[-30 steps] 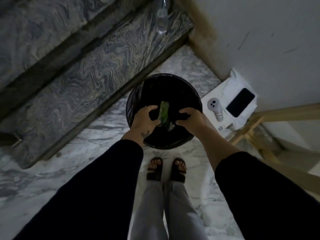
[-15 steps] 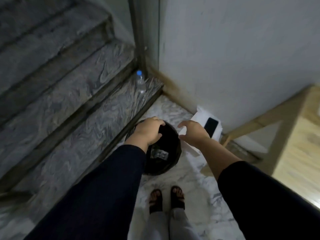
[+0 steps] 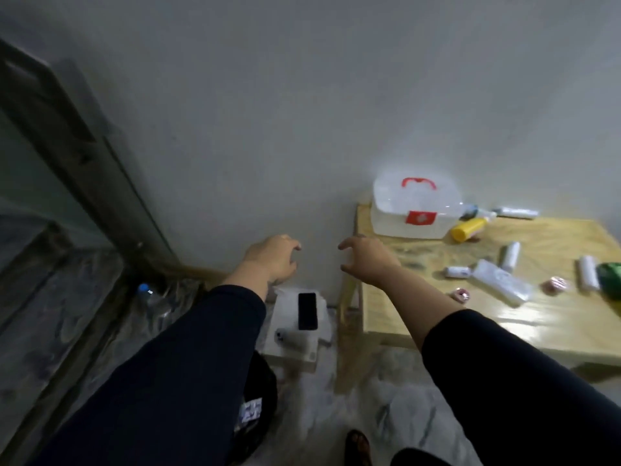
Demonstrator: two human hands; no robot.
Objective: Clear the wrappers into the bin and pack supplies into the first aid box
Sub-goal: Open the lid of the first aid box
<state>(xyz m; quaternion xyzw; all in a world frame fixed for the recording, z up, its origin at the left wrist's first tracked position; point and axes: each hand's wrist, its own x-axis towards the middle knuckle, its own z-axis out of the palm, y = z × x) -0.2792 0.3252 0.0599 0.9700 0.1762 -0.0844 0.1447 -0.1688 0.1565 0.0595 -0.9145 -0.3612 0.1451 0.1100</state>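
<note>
My left hand (image 3: pixel 273 258) and my right hand (image 3: pixel 364 258) hang in the air in front of the wall, both empty with fingers loosely spread. The black bin (image 3: pixel 260 395) stands on the floor below, mostly hidden by my left sleeve, with a wrapper showing inside. On the wooden table (image 3: pixel 437 317) to the right stands the white first aid box (image 3: pixel 415 210) with its red handle. Supplies lie around it: a yellow bottle (image 3: pixel 468 228), white bandage rolls (image 3: pixel 510 255), a clear packet (image 3: pixel 502 285), small tape rolls (image 3: pixel 554 285) and a green pack (image 3: pixel 611 275).
A white box (image 3: pixel 295 344) on the floor carries a black phone (image 3: pixel 307 311) and a small grey device (image 3: pixel 285 336). A water bottle (image 3: pixel 151 299) stands on the marble step at left. The grey wall is close ahead. My sandalled foot (image 3: pixel 359 447) shows at the bottom.
A second ago both hands were over the bin with a green wrapper between them. They have lifted away empty, and my view has swung up and right to the table.
</note>
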